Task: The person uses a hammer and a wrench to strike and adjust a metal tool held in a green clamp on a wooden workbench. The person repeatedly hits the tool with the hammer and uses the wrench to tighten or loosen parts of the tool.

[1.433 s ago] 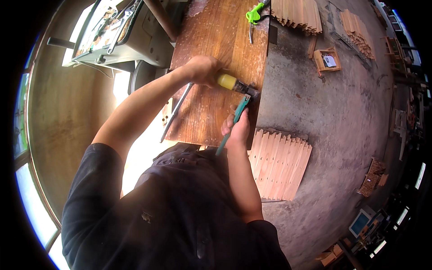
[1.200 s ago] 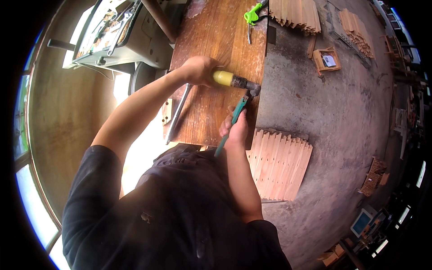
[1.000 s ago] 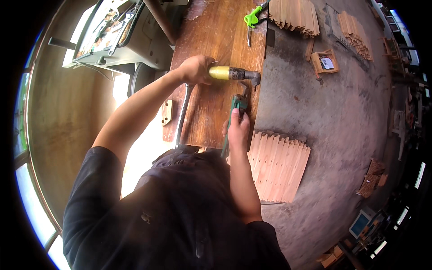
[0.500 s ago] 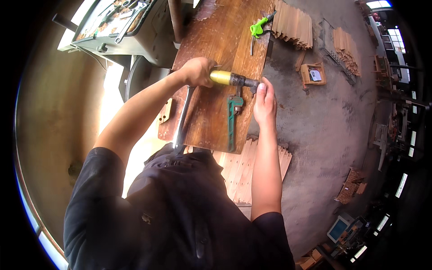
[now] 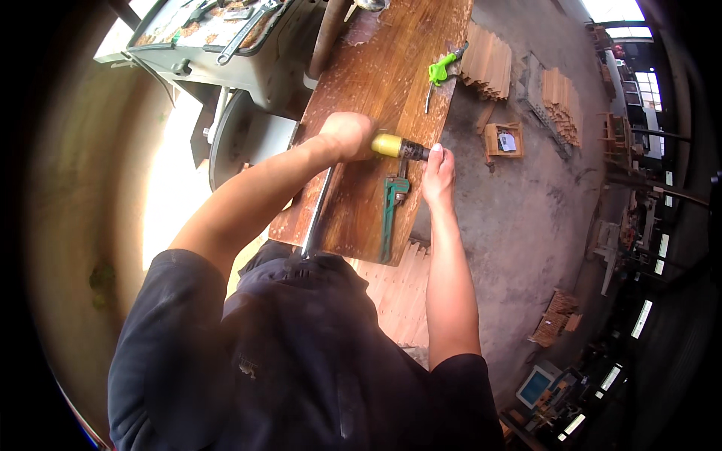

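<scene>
A yellow cylindrical tool (image 5: 387, 145) with a dark metal neck is held crosswise above a wooden bench (image 5: 353, 199). My left hand (image 5: 349, 135), slightly blurred, is closed at its yellow end. At the dark end, my right hand (image 5: 438, 177) grips with the thumb on top; the tip is hidden in the fingers. A long shiny metal bar (image 5: 317, 208) runs from beneath my left hand down to my waist; whether that hand also touches it I cannot tell. Under the tool, a green pipe wrench (image 5: 389, 214) lies on the bench near its right edge.
A bright green blow gun (image 5: 438, 71) lies at the bench's far right edge. Machine housing (image 5: 259, 74) with a tray of tools, including an adjustable wrench (image 5: 246, 34), stands at far left. Stacked wooden pieces (image 5: 487, 62) and a wooden box (image 5: 503, 140) are on the right.
My left hand has shifted slightly right, and the tool has moved a little right and down. The dark end now sits deeper in my right hand. The whole view has turned a little.
</scene>
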Motion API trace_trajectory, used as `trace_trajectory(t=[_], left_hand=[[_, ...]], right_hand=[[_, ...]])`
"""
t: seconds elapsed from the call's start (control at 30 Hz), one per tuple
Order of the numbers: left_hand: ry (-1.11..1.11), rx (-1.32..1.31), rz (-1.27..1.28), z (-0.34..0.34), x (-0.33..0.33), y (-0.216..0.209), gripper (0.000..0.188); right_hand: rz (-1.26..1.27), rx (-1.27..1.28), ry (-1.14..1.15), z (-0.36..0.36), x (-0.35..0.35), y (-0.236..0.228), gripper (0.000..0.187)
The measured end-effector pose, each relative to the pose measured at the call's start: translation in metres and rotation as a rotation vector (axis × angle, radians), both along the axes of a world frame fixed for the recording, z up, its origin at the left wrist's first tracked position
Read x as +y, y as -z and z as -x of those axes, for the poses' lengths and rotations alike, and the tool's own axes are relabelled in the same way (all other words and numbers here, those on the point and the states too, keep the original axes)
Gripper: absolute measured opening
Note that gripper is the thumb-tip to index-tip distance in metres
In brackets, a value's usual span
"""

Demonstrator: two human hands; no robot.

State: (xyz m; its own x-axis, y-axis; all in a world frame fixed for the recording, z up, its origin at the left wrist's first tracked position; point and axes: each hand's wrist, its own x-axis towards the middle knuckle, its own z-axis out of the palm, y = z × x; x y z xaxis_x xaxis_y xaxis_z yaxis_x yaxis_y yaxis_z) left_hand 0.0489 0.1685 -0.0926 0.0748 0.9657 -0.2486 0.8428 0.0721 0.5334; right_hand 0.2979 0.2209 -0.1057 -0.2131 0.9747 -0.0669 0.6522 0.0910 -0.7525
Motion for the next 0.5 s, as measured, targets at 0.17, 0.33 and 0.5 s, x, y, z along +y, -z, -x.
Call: trace_trajectory(t=[0.17,0.33,0.5], left_hand=[[0.044,-0.057,-0.072,0.005,-0.003,0.002,0.03],[0.013,-0.04,-0.091,0.006,-0.004,0.011,0.039],[-0.306,-0.077,-0.71,0.001,-0.049,0.014,0.072]], right_hand=[[0.333,0.423,-0.138,-0.014,-0.02,-0.013,0.036],[-0.066,-0.076,-0.168,0.004,-0.028,-0.022,0.048],[-0.128,-0.199,-0.051,0.017,-0.033,-0.017,0.041]])
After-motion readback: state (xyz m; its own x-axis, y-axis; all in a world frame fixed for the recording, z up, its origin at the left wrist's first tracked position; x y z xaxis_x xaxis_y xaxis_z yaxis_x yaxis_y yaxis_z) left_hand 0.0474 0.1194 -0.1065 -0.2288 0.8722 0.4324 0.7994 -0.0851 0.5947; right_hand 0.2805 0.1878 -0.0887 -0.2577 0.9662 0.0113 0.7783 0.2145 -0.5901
